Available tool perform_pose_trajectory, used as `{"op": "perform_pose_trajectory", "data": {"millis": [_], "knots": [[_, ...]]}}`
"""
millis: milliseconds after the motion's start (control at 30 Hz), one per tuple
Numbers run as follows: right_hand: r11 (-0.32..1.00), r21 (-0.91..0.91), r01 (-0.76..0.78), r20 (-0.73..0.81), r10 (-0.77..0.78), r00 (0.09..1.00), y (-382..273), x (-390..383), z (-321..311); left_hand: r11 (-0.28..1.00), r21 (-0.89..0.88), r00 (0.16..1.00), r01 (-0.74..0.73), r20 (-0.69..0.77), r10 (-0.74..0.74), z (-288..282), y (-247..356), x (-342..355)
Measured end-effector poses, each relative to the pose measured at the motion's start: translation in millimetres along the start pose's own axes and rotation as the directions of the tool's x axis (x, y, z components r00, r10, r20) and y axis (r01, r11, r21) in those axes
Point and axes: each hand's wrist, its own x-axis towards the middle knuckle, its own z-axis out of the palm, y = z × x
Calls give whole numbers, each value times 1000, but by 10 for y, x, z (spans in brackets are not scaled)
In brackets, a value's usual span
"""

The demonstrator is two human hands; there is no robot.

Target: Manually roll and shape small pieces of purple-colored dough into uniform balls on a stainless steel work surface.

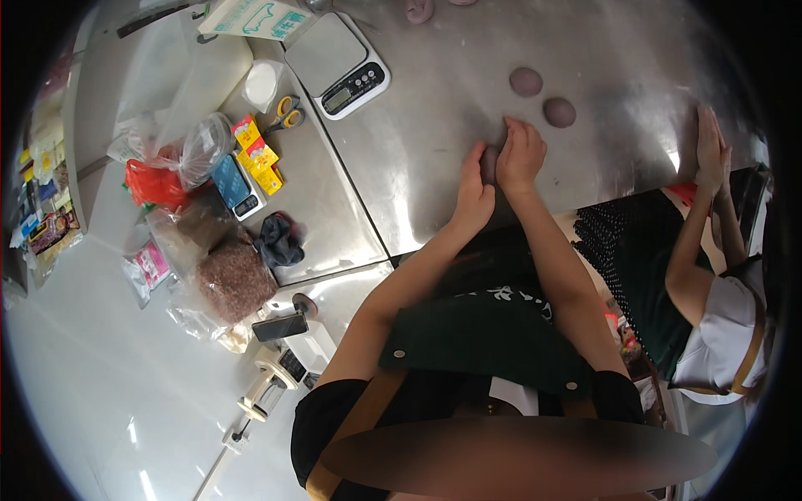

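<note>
On the steel table (434, 100), my left hand (474, 194) and my right hand (521, 155) press together around a purple-brown dough piece (489, 164), which shows only as a sliver between them. Two rounded dough balls of the same colour lie just beyond my right hand: one (526, 81) farther, the other (559, 112) nearer and to the right. More dough pieces (420, 9) sit at the table's far edge.
A digital scale (336, 52), yellow-handled scissors (288, 113), snack packets (256, 154), a bag of brown grains (235, 281), a phone (280, 326) and plastic bags crowd the left. Another person's hands (710, 150) rest on the table at right.
</note>
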Motion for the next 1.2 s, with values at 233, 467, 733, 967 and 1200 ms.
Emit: {"op": "perform_pose_trajectory", "data": {"millis": [233,467,733,967,1200], "knots": [[993,102,65,-23,-63,998,-153,80,-181,995,-66,997,-68,21,69,20,106,-162],[978,208,-27,-3,28,1000,-232,151,-124,994,-25,994,-102,-47,101,16,-1,-113],[1000,-25,17,-64,-19,998,-37,-8,-30,995,34,995,-94,-37,96,2,7,-136],[989,114,-98,-15,101,995,-181,74,-135,998,2,998,-66,16,66,60,0,-183],[1000,0,2,-84,-2,996,8,-47,-129,999,34,999,-37,-11,38,98,11,-192]]}}
